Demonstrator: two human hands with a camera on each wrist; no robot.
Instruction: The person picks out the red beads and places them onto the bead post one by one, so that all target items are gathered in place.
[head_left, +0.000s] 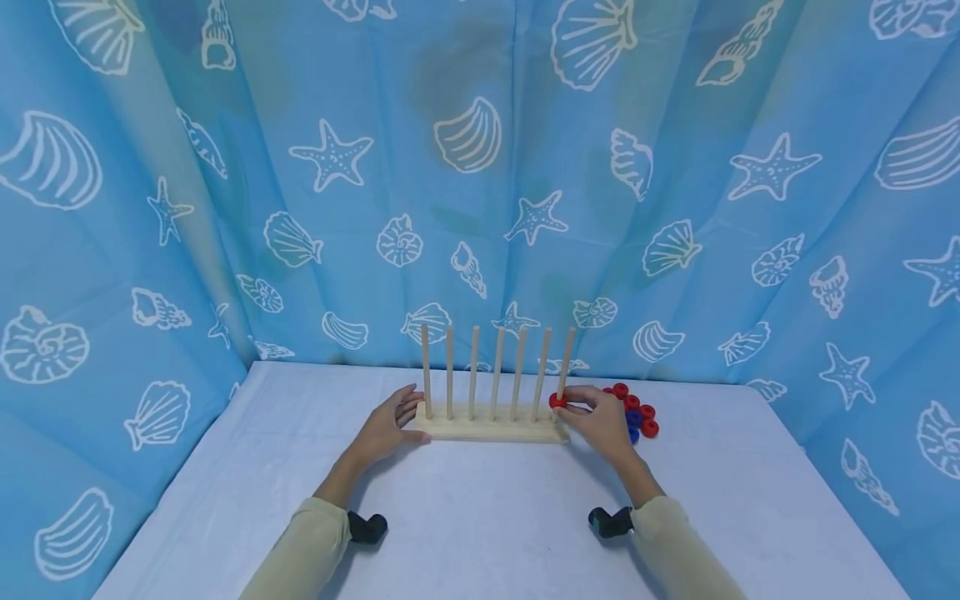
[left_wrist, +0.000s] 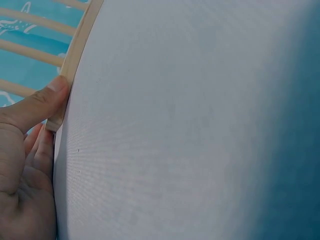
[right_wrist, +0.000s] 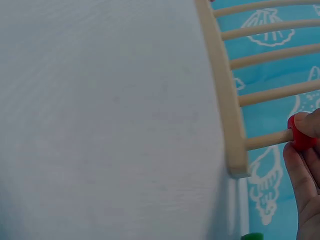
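A pale wooden peg stand (head_left: pixel 491 429) with a row of several upright pegs sits on the white table. My left hand (head_left: pixel 385 429) holds its left end; in the left wrist view the thumb (left_wrist: pixel 59 85) lies on the base's front edge and the fingers are behind it. My right hand (head_left: pixel 602 421) pinches a red ring (head_left: pixel 557 401) between thumb and fingers. That ring is around the rightmost peg (head_left: pixel 567 362), above the base, as the right wrist view shows with the red ring (right_wrist: pixel 301 136) partly hidden by the thumb.
Several red rings (head_left: pixel 649 428) and blue rings (head_left: pixel 634 418) lie grouped right of the stand, partly behind my right hand. A bit of something green (right_wrist: pixel 252 236) shows at the right wrist view's bottom edge. A blue shell-patterned curtain (head_left: pixel 405 167) hangs behind the table (head_left: pixel 480 517).
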